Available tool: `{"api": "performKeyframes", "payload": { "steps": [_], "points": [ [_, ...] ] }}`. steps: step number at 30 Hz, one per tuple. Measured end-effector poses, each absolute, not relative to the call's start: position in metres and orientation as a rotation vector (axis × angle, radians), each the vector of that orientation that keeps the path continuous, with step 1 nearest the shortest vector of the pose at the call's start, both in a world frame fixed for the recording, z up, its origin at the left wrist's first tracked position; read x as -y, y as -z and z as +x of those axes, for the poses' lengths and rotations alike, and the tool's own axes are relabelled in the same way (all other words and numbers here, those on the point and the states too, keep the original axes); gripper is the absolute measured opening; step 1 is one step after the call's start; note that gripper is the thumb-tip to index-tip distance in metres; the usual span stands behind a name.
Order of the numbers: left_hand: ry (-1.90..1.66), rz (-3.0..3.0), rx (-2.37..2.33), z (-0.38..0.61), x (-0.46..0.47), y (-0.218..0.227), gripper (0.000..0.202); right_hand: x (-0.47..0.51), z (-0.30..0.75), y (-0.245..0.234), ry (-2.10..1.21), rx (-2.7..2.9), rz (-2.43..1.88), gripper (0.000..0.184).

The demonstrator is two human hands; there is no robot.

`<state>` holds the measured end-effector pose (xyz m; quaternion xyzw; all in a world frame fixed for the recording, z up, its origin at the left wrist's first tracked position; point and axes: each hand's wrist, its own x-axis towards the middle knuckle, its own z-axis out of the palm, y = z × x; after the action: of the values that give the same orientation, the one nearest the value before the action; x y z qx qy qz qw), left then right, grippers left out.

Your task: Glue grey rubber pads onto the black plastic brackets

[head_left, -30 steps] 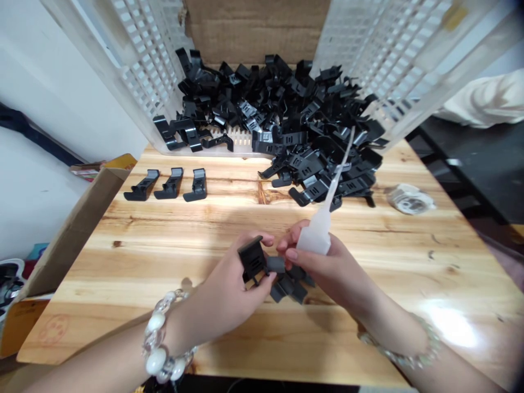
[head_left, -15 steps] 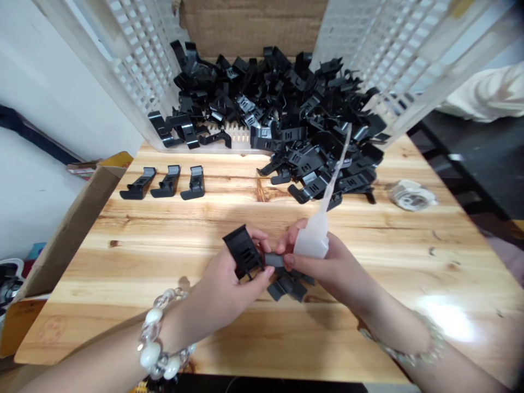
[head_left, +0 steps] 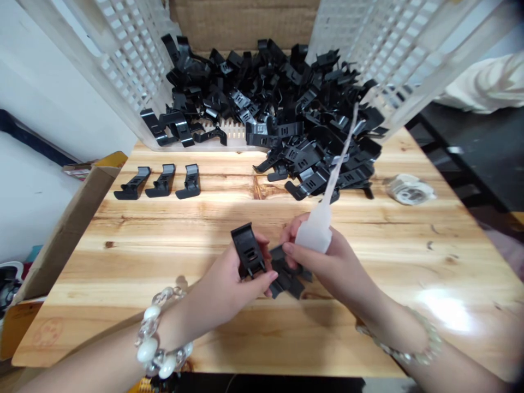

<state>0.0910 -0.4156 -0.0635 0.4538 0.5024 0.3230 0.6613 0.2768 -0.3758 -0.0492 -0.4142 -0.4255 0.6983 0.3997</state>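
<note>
The left hand (head_left: 225, 281) is grasping one black clip (head_left: 248, 248) between the thumb and the fingers, and the clip stands tilted above the table (head_left: 139, 245), near its middle. The right hand (head_left: 327, 267) is closed around a white bottle (head_left: 313, 234), whose long thin nozzle (head_left: 341, 153) points up and away from the person. The tip of this nozzle appears in front of the black heap. The thumb and fingertips of the right hand are also beside a dark piece, but I cannot tell if they touch it. Under and between the two hands lie several dark pads (head_left: 292, 284), partly hidden and a little blurred. On the left side of the table, three clips (head_left: 161, 183) stand in a row, a little apart from one another. At the far side there is a white crate (head_left: 102, 90), lying open toward the person; many black clips fill it, and a part of the heap (head_left: 319, 169) spills over the front edge onto the table, on the right. To the right of this heap, well apart from the hands, lies a pale roll (head_left: 409, 191).
</note>
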Motion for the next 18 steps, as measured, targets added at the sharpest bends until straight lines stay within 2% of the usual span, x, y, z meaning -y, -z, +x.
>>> {"api": "performKeyframes", "payload": {
  "steps": [6,11,15,18],
  "points": [
    [-0.659,1.032,-0.986,0.093,0.418,0.065,0.046,0.384,0.270,0.049,-2.009,1.071,-0.982,0.022],
    [-0.611,1.108,-0.926,0.090,0.422,0.063,0.063,0.389,0.265,0.050,-1.892,1.022,-1.121,0.028],
    [-0.614,1.181,-0.918,0.086,0.423,0.063,0.062,0.388,0.264,0.050,-1.855,0.996,-1.113,0.029],
    [-0.633,1.106,-0.894,0.085,0.424,0.064,0.054,0.388,0.264,0.049,-1.898,0.993,-1.108,0.029]
  ]
}}
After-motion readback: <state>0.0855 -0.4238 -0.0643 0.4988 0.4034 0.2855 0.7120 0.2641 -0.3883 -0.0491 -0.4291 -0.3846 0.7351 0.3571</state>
